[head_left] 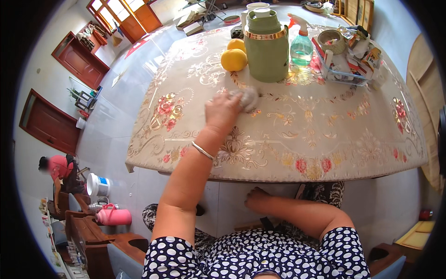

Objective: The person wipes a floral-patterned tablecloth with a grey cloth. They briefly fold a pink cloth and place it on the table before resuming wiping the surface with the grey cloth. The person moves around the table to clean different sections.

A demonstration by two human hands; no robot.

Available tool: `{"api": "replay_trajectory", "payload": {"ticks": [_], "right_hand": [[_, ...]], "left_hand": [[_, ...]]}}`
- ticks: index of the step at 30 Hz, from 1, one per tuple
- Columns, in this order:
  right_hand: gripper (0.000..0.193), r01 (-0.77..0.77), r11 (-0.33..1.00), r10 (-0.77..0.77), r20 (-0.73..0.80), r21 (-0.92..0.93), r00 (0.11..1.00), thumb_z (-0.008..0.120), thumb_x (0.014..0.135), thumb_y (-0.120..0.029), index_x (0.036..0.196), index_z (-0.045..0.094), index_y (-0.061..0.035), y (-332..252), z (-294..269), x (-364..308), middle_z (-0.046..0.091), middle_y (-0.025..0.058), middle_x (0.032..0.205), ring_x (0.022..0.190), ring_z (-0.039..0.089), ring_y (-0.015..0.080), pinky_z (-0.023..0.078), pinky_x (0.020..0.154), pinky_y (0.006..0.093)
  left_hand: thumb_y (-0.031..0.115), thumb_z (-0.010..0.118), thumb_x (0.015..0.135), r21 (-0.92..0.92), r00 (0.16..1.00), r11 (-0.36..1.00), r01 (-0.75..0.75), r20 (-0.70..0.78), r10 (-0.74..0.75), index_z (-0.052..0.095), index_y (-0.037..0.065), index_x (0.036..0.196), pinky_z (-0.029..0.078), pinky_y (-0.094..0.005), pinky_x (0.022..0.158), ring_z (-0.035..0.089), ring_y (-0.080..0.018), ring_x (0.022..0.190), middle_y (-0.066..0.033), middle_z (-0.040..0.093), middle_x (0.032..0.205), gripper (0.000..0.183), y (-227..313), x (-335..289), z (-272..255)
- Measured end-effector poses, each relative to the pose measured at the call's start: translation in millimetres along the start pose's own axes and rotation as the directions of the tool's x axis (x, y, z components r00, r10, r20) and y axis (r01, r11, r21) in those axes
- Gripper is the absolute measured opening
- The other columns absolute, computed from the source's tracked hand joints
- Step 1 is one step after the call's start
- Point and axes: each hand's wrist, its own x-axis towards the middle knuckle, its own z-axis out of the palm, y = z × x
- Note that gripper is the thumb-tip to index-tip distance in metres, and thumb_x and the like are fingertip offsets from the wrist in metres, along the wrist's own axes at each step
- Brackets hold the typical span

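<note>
"Your hands?"
"My outstretched left hand (222,110) clutches a grey cloth (250,98) on the table (288,139)."
"And the right?"
"Elbow bent, my right hand (258,199) is below the table's edge; whether it's closed, I can't tell."

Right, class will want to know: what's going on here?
A person's left hand holds a pale wad, perhaps cloth, against the covered table. The right hand is below the near edge, with nothing visible in it. Farther back stand a green flask, spray bottle and full basket.
</note>
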Motion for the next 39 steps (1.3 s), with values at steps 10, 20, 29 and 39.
{"api": "replay_trajectory", "payload": {"ticks": [10, 20, 29, 39], "right_hand": [[0.015, 0.02, 0.999, -0.023, 0.102, 0.031, 0.995, 0.058, 0.077, -0.013, 0.087, 0.068, -0.0089, -17.0, -12.0, -5.0, 0.065, 0.0094, 0.094, 0.093, 0.061, 0.0251, 0.045, 0.081, 0.0393], [0.035, -0.013, 0.968, -0.029, 0.164, 0.25, 0.986, 0.052, 0.083, -0.013, 0.116, 0.062, -0.018, -17.6, -21.8, -11.4, 0.063, 0.012, 0.101, 0.098, 0.059, 0.0277, 0.045, 0.087, 0.0397], [0.048, 0.042, 0.957, -0.074, 0.1, 0.287, 0.992, 0.051, 0.085, -0.016, 0.13, 0.055, -0.0318, -14.9, -32.9, -7.5, 0.063, 0.0129, 0.101, 0.097, 0.06, 0.0301, 0.05, 0.083, 0.0403], [0.018, -0.049, 0.999, 0.049, 0.06, -0.004, 0.997, 0.057, 0.078, -0.017, 0.089, 0.069, -0.0082, -4.9, -16.8, -7.2, 0.066, 0.012, 0.092, 0.09, 0.062, 0.0278, 0.047, 0.079, 0.0426]], "left_hand": [[0.047, 0.054, 0.091, 0.305, 0.808, 0.873, 0.38, 0.35, -0.474, 0.058, 0.035, 0.124, 0.049, -0.0427, 0.087, 0.055, -0.0236, 0.111, -0.0038, 0.058, 0.115, 0.036, -112.2, 60.5, 31.6], [0.049, 0.051, 0.092, 0.37, 0.692, 0.78, 0.504, 0.367, -0.622, 0.051, 0.041, 0.132, 0.046, -0.0422, 0.094, 0.05, -0.0241, 0.12, -0.0016, 0.052, 0.129, 0.04, -153.6, 116.5, 67.2], [0.019, 0.045, 0.096, 0.103, 0.778, 0.903, 0.416, 0.475, -0.412, 0.049, 0.041, 0.134, 0.026, -0.0471, 0.109, 0.037, -0.0257, 0.132, -0.0033, 0.041, 0.143, 0.044, -143.2, 122.4, 60.6], [0.02, 0.041, 0.098, -0.001, 0.843, 0.941, 0.339, 0.444, -0.303, 0.057, 0.038, 0.128, 0.029, -0.0424, 0.106, 0.041, -0.0264, 0.126, -0.0052, 0.048, 0.135, 0.038, -102.3, 54.0, 15.9]]}}
